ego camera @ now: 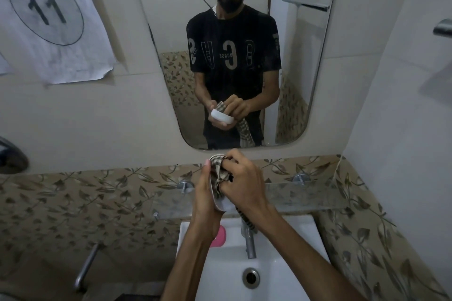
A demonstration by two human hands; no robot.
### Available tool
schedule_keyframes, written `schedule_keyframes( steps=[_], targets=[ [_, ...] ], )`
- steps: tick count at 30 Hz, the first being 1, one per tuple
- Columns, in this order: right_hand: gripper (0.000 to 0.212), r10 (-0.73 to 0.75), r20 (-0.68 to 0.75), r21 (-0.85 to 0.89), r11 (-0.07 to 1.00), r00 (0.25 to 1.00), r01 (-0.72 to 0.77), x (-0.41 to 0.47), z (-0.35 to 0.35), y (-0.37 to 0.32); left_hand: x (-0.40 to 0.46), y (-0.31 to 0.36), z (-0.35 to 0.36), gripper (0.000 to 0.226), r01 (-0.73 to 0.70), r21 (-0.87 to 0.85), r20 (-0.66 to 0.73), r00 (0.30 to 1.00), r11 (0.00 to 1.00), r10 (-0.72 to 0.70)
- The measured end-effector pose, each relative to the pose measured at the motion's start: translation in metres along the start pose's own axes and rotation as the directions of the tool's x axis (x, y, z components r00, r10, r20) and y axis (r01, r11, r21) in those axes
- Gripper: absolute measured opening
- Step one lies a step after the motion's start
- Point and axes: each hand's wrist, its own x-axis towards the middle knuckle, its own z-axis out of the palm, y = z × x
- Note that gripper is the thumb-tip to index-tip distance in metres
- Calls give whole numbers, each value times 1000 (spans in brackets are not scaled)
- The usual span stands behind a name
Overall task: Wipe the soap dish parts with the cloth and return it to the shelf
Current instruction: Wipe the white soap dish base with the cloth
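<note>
Gripping a white oval plastic soap dish part (218, 203) at frame centre, the left hand (204, 199) curls round it. The right hand (244, 183) bunches a checked beige cloth (219, 168) into it, above the clear glass shelf (305, 197).

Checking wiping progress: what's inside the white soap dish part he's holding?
The checked cloth is pushed into the soap dish part by the right hand, while the left hand grips the part. Its inner surface is hidden by cloth and fingers.
</note>
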Motion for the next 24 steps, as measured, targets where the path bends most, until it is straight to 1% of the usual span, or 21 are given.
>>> schedule_keyframes(
  steps=[6,8,10,14,17,20,24],
  targets=[
    [7,176,54,-70,983,983,-172,-9,-1,5,-3,-4,-4,54,-58,185,-11,998,981,61],
    [7,225,75,-97,971,972,-217,-13,1,7,-4,-8,-3,56,-58,249,-49,996,967,72],
    [7,260,118,-102,963,958,-248,-20,3,8,-4,-10,-2,58,-37,248,-90,994,968,61],
    [10,266,244,-61,964,933,-258,-37,7,7,2,-11,-2,58,-19,186,-173,984,982,52],
    [11,256,308,-25,965,916,-261,-41,8,11,6,-14,-7,52,-29,170,-193,979,985,62],
    [8,245,360,30,961,900,-274,-42,7,15,6,-15,-10,50,4,163,-230,972,987,34],
    [24,264,433,125,930,862,-347,-47,11,20,8,-13,-16,56,32,117,-271,963,993,1]
  ],
)
